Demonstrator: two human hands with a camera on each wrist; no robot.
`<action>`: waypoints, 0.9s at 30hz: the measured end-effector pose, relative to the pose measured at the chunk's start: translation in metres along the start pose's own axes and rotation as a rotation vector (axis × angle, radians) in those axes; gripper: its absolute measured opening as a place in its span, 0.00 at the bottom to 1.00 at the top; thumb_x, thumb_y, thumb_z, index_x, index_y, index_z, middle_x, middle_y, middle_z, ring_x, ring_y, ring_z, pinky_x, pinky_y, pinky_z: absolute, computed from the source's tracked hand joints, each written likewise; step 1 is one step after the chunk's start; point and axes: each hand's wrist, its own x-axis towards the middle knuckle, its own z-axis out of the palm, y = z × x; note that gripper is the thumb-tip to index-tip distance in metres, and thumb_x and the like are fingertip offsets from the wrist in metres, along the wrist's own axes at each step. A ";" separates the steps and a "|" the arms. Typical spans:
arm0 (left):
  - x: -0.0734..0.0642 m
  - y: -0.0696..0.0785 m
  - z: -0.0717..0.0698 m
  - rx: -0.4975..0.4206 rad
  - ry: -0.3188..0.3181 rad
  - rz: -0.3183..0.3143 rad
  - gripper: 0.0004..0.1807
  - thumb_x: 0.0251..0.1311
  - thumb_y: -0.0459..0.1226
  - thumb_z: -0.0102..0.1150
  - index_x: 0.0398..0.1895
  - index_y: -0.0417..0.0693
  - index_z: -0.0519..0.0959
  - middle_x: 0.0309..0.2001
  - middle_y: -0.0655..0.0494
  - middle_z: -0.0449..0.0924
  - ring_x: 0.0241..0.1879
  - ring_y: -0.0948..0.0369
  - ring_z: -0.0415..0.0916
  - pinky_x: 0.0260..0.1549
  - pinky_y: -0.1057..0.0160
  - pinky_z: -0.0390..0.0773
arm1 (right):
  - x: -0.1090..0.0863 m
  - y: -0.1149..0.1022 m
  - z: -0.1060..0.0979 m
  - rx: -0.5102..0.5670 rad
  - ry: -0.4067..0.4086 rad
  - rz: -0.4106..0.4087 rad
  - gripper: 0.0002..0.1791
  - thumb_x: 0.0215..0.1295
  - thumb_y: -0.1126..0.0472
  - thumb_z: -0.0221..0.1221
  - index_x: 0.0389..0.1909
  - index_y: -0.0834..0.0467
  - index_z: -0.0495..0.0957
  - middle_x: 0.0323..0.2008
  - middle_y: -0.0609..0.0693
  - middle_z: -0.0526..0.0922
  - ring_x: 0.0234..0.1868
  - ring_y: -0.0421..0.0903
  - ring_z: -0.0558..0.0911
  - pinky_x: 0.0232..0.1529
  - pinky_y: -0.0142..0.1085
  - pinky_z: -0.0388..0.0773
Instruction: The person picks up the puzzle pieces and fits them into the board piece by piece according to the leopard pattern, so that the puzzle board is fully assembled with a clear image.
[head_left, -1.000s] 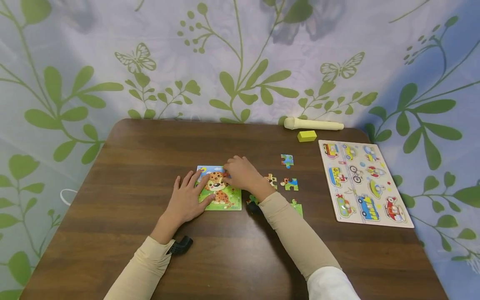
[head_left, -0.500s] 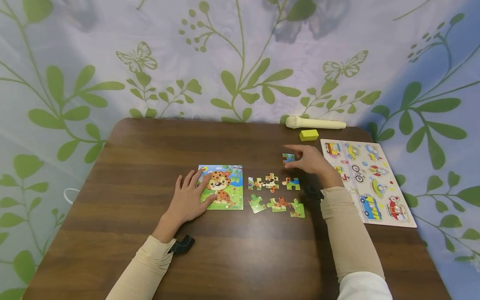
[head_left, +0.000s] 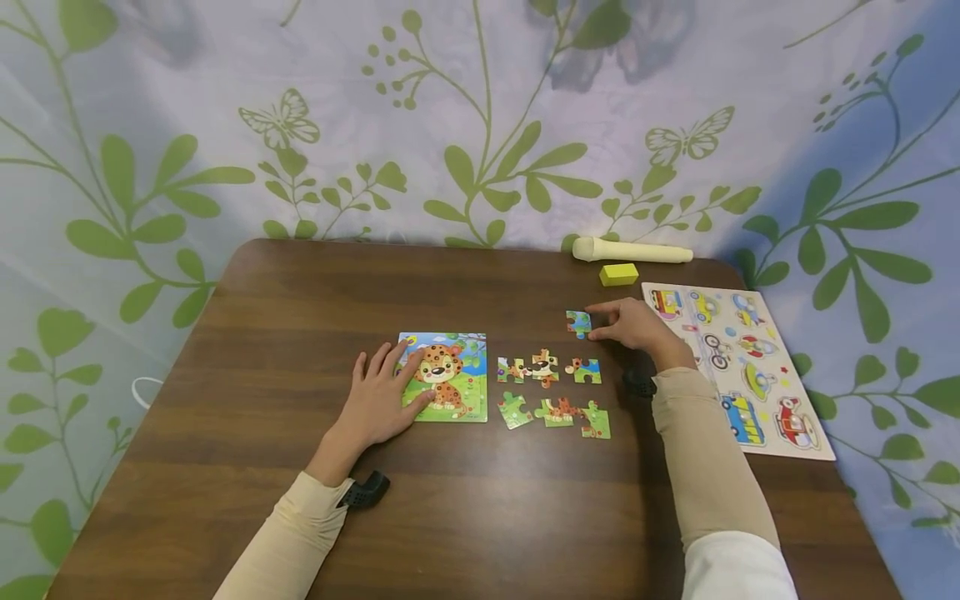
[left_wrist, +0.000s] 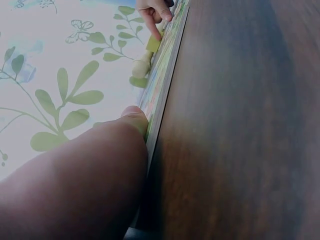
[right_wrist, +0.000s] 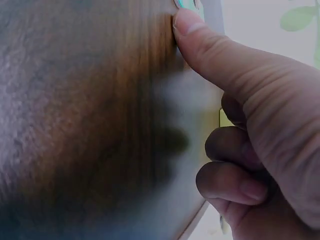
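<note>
My left hand [head_left: 380, 397] lies with fingers spread over the left side of a square puzzle board [head_left: 468, 408], printed with a spotted leopard cub. In the left wrist view its thumb [left_wrist: 134, 114] rests at the board's edge. My right hand [head_left: 632, 323] pinches a blue jigsaw piece [head_left: 577, 323] by its right side, thumb and index finger at its edges and the other fingers curled in. The right wrist view shows the thumb [right_wrist: 192, 30] against the piece's edge. Between board and right arm lie several loose jigsaw pieces [head_left: 545, 367] in two rows, some overlapping or joined.
A pale wooden peg board [head_left: 776, 442] with vehicle pictures lies at the right, partly behind my right forearm. A yellow block [head_left: 618, 275] and a cream microphone-shaped stick [head_left: 637, 251] sit at the table's back edge. A leaf-patterned cloth [head_left: 420, 125] hangs behind the brown table [head_left: 465, 500].
My right hand has left the puzzle board and moved right to the blue jigsaw piece, its thumb and index finger closing on it. The left hand stays on the board.
</note>
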 end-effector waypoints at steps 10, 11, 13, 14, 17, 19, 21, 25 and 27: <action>0.000 -0.001 0.001 -0.001 -0.015 -0.006 0.41 0.72 0.64 0.47 0.83 0.62 0.54 0.82 0.49 0.48 0.81 0.42 0.44 0.75 0.30 0.42 | -0.005 -0.011 0.003 -0.155 0.022 -0.084 0.27 0.69 0.50 0.65 0.63 0.61 0.79 0.16 0.47 0.70 0.18 0.44 0.68 0.25 0.37 0.66; 0.000 -0.001 0.002 -0.001 -0.018 -0.008 0.41 0.72 0.64 0.46 0.83 0.62 0.54 0.82 0.49 0.48 0.81 0.42 0.44 0.75 0.30 0.41 | -0.005 -0.012 0.004 -0.167 0.031 -0.094 0.27 0.69 0.50 0.65 0.63 0.62 0.79 0.16 0.47 0.70 0.18 0.44 0.68 0.25 0.36 0.66; 0.000 -0.001 0.002 -0.004 -0.015 -0.006 0.41 0.72 0.64 0.47 0.83 0.62 0.54 0.82 0.49 0.48 0.81 0.42 0.44 0.75 0.30 0.41 | -0.005 -0.015 0.006 -0.170 0.055 -0.115 0.27 0.67 0.50 0.65 0.61 0.63 0.80 0.15 0.48 0.71 0.18 0.44 0.69 0.24 0.36 0.65; 0.000 -0.001 0.002 -0.005 -0.013 -0.005 0.41 0.71 0.64 0.47 0.83 0.62 0.54 0.82 0.49 0.48 0.81 0.42 0.44 0.75 0.30 0.42 | -0.005 -0.018 0.008 -0.170 0.063 -0.123 0.27 0.67 0.50 0.65 0.60 0.63 0.80 0.16 0.47 0.71 0.18 0.44 0.69 0.25 0.36 0.65; 0.000 0.000 0.001 -0.008 -0.013 -0.005 0.41 0.71 0.64 0.48 0.82 0.62 0.54 0.82 0.49 0.49 0.81 0.42 0.44 0.75 0.30 0.41 | -0.004 -0.032 0.016 -0.149 0.074 -0.165 0.27 0.67 0.49 0.65 0.60 0.62 0.80 0.16 0.47 0.71 0.17 0.43 0.68 0.25 0.36 0.65; 0.000 0.000 0.001 -0.007 -0.013 -0.008 0.41 0.71 0.64 0.48 0.82 0.62 0.55 0.82 0.49 0.49 0.81 0.42 0.45 0.75 0.30 0.41 | -0.004 -0.048 0.023 -0.131 0.061 -0.198 0.27 0.67 0.48 0.65 0.61 0.61 0.80 0.16 0.46 0.70 0.17 0.42 0.67 0.26 0.36 0.65; 0.000 -0.001 0.002 -0.003 -0.014 -0.011 0.41 0.71 0.64 0.48 0.82 0.62 0.55 0.82 0.49 0.49 0.81 0.42 0.45 0.75 0.30 0.41 | -0.003 -0.068 0.033 -0.121 0.037 -0.243 0.27 0.67 0.47 0.65 0.60 0.60 0.80 0.16 0.46 0.69 0.16 0.42 0.66 0.26 0.36 0.66; 0.001 -0.002 0.004 0.003 -0.016 -0.012 0.41 0.71 0.64 0.47 0.82 0.63 0.54 0.82 0.49 0.48 0.81 0.43 0.44 0.75 0.30 0.41 | 0.000 -0.110 0.057 -0.142 -0.020 -0.341 0.26 0.68 0.46 0.64 0.60 0.57 0.81 0.16 0.44 0.71 0.17 0.40 0.68 0.27 0.35 0.68; 0.001 -0.002 0.004 0.002 -0.015 -0.013 0.41 0.71 0.64 0.47 0.82 0.62 0.54 0.82 0.49 0.49 0.81 0.43 0.44 0.75 0.30 0.41 | 0.002 -0.126 0.068 -0.165 -0.043 -0.372 0.26 0.69 0.45 0.64 0.61 0.56 0.80 0.17 0.44 0.73 0.18 0.40 0.68 0.27 0.35 0.68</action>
